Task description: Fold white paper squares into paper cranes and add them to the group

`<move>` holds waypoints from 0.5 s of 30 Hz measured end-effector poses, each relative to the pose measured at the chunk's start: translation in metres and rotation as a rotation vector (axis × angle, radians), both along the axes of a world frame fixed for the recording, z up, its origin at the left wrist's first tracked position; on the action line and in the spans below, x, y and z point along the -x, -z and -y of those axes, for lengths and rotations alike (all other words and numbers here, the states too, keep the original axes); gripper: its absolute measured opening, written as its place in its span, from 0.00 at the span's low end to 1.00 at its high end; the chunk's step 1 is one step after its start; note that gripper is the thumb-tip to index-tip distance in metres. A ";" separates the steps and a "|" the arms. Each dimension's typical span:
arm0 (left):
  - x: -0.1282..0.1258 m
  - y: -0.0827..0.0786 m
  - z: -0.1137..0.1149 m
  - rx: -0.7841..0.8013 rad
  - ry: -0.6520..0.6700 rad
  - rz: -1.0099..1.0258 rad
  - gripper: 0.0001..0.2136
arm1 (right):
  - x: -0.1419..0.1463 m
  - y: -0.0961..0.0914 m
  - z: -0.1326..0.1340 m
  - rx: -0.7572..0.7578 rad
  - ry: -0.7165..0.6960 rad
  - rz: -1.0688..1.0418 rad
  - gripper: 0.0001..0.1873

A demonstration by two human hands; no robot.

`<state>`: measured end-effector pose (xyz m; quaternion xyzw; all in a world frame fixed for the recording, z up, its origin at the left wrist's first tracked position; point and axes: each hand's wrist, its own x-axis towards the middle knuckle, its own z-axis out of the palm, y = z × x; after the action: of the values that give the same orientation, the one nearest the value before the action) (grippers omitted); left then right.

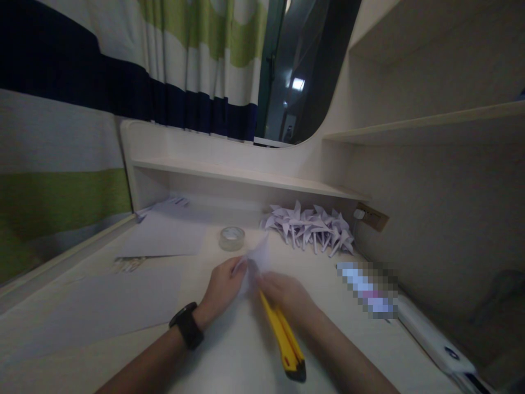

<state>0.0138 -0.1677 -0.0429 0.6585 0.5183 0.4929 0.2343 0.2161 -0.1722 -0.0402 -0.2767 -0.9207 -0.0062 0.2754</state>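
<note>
Two bare hands work over a pale tabletop (229, 355), a piece of white paper (260, 251) held up between them, in front of the person and just beyond the near stretch of bare surface; the left hand (223, 284), a black watch (187, 325) on its wrist, closes thumb and fingers on the paper's near-left edge; the right hand (283, 290) is wrapped around the front part of a yellow utility knife (283, 339), whose butt end points back toward the person; a grey strip, apparently the blade, meets the paper, though blur hides whether it is cutting; the step in hand appears to be slitting the paper along a fold; the next move would call for a firm left grip, with the fingers clear of the edge, and a steady draw of the knife; a roll of clear tape (232, 239) sits just beyond the left hand; folded paper pinwheels (309, 223) lie heaped farther back to the right, under the low shelf (246, 174); a stack of white sheets (164, 232) rests at far left, with another sheet (110, 301) nearer the person.
</note>
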 end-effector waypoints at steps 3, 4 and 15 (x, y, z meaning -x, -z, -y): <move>-0.002 -0.002 0.003 -0.055 0.039 -0.021 0.18 | 0.004 0.005 0.001 0.058 0.026 -0.039 0.16; -0.002 -0.003 0.004 -0.072 0.049 -0.030 0.18 | 0.007 0.008 0.001 0.092 0.066 -0.084 0.16; 0.005 -0.002 -0.006 0.128 -0.073 0.214 0.16 | 0.001 -0.004 0.005 0.127 0.042 -0.160 0.16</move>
<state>0.0092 -0.1622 -0.0408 0.5666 0.5443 0.5343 0.3117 0.2148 -0.1777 -0.0363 -0.3125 -0.8883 0.0686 0.3296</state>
